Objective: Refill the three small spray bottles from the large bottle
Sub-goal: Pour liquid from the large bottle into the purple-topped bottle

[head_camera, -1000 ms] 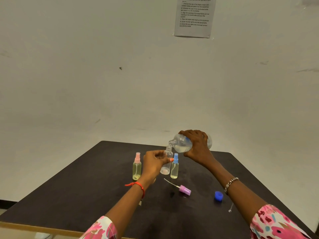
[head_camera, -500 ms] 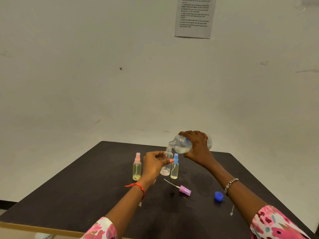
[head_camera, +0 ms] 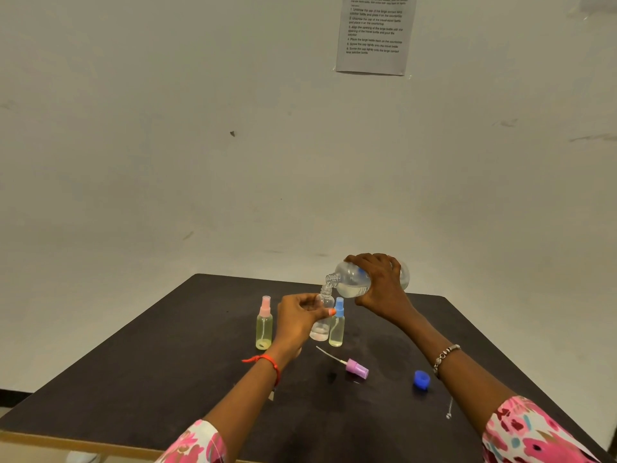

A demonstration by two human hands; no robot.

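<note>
My right hand (head_camera: 380, 285) grips the large clear bottle (head_camera: 350, 282), tipped nearly flat with its open neck over the mouth of an uncapped small bottle (head_camera: 322, 324). My left hand (head_camera: 298, 317) holds that small bottle upright on the dark table (head_camera: 167, 355); a little liquid sits in its bottom. A blue-capped spray bottle (head_camera: 337, 325) stands just right of it. A pink-capped spray bottle (head_camera: 264, 324) stands to the left. Both hold yellowish liquid.
A purple spray head with its tube (head_camera: 354, 366) lies in front of the bottles. A blue cap (head_camera: 421, 379) lies to the right, near my right forearm. A printed sheet (head_camera: 374, 31) hangs on the white wall.
The large bottle's neck has lifted slightly; both hands stay in nearly the same place.
</note>
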